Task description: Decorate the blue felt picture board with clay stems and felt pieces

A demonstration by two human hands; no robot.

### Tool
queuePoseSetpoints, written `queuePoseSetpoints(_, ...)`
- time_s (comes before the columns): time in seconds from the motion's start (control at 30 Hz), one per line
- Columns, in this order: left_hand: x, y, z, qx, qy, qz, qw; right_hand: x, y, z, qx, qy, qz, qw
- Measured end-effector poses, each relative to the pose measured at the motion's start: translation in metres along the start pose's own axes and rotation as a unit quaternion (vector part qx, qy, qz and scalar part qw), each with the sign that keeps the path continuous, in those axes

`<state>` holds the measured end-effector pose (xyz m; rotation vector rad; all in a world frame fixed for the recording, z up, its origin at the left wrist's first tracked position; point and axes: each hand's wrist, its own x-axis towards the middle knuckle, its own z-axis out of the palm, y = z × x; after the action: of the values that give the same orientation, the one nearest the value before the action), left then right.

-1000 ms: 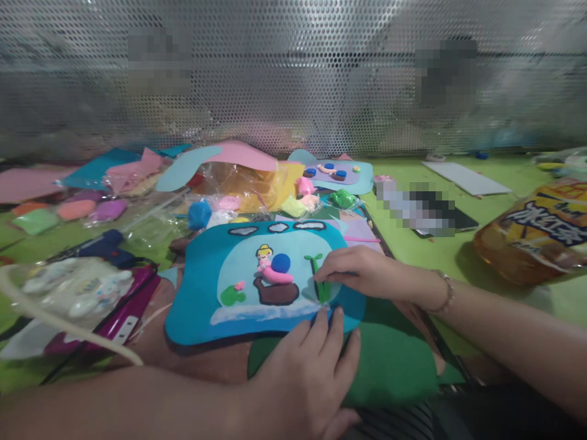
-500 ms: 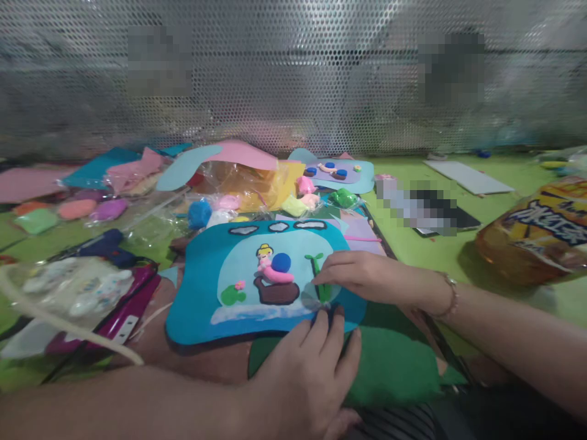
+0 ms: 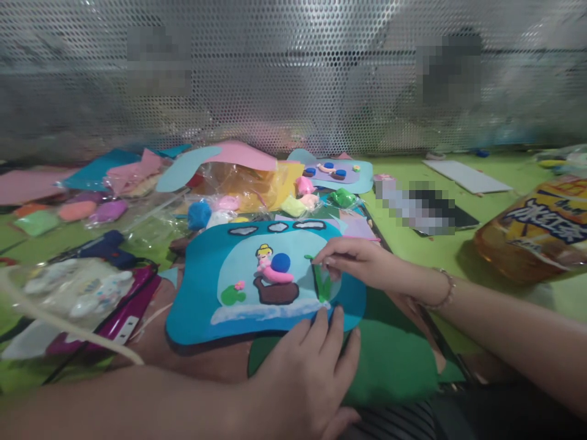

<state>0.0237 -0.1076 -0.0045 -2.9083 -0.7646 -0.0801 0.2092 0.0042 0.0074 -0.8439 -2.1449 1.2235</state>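
A blue paper picture [image 3: 195, 293] lies in front of me, its light-blue middle bearing raised clay shapes. These include a pink and yellow figure with a blue ball [image 3: 281, 263], a brown boat-like shape [image 3: 279, 290], a green leaf pad [image 3: 233, 295] and a green clay plant [image 3: 323, 286]. My right hand [image 3: 362, 260] comes in from the right, fingers bent and pinched at the top of the plant's stem, covering part of it. My left hand [image 3: 312, 366] rests with fingers spread on the picture's lower edge, just below the plant.
Under the picture is a dark green sheet [image 3: 394, 360]. Bagged clay lumps [image 3: 199, 214] and coloured paper [image 3: 243, 154] lie behind. To the left are a glue gun [image 3: 105, 247] and cables; to the right, a drink bottle [image 3: 534, 232] on its side and a white board [image 3: 465, 176].
My right hand has shifted slightly up along the plant, its fingers curling in at the stem's top and uncovering the lower leaves. My left hand has stayed in place.
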Motion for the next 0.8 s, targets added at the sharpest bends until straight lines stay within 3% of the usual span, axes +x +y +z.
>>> queuePoseSetpoints(0.2, 0.0000, -0.0015, 0.0009, -0.004, -0.001, 0.002, 1.000, 0.0030, -0.0056, -0.0003, 0.090, 0.019, 0.096, 0.991)
queuePoseSetpoints(0.47, -0.0014, -0.0007, 0.0030, -0.005, 0.007, -0.002, 1.000, 0.0005, -0.0062, -0.0006, 0.094, 0.069, 0.193, 0.974)
queuePoseSetpoints(0.8, -0.0012, -0.0005, 0.0019, 0.002, -0.007, 0.001, 1.000, 0.0051, 0.0017, -0.0023, 0.262, 0.080, 0.179, 0.945)
